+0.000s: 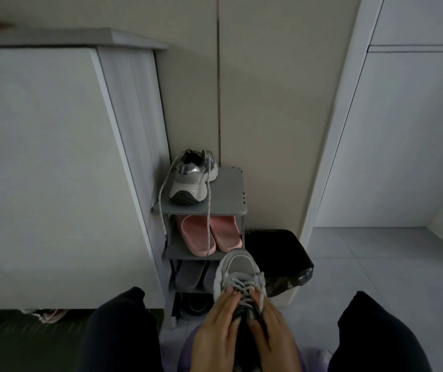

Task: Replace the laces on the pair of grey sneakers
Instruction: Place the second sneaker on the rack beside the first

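One grey sneaker (237,275) is held low in the middle, toe pointing away from me, with grey-white laces crossed over its tongue. My left hand (215,331) grips its left side and my right hand (271,334) grips its right side, fingertips on the laces. The other grey sneaker (190,181) stands on the top shelf of a small grey shoe rack (228,191). Its loose speckled lace (209,226) hangs down over the shelves below.
Pink slippers (209,234) fill the rack's second shelf, darker shoes the lower ones. A bin with a black bag (279,253) stands right of the rack. A white cabinet (53,170) is on the left. My knees (118,331) frame the view over a tiled floor (376,264).
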{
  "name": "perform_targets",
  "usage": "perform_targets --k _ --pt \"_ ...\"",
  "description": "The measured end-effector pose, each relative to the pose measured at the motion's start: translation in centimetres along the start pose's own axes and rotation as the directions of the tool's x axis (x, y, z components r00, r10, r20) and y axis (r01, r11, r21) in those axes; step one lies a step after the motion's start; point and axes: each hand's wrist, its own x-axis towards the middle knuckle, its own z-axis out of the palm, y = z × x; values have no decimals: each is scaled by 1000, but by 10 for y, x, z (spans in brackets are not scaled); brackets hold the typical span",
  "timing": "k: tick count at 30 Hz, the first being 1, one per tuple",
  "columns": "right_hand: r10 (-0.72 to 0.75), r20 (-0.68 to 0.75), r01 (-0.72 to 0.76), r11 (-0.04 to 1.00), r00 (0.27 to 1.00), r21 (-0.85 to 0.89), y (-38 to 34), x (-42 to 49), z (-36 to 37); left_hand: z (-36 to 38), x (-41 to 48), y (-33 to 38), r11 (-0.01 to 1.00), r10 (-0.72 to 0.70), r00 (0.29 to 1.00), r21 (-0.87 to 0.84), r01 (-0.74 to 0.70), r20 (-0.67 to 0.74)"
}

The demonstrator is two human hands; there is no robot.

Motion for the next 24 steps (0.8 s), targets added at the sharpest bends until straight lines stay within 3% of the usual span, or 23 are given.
perform_targets --k 1,2,4,7,11,18,24 --pt "-27 -41 28 1000 999 10 -8 9 -5 -17 -5 38 993 103 992 57 -108 78" --pt "-48 -56 51 998 997 40 -18 18 -8 -33 -5 79 969 213 977 125 -212 4" --pt "-74 -92 82 993 993 83 -36 46 -16 -65 7 131 936 346 935 103 -337 -80" --pt "-78 -113 91 990 991 111 -62 96 -30 -76 60 160 921 362 932 157 -356 -9" --pt "-87 -136 96 994 987 59 -96 169 -43 -90 135 195 900 422 906 125 -417 -21" --pt "-86 -117 71 989 989 -128 -113 288 -39 -95 248 212 961 275 961 32 -275 -25" --pt "65 -6 -65 973 998 -223 -98 347 -19 -87 300 193 989 112 994 94 -113 15"
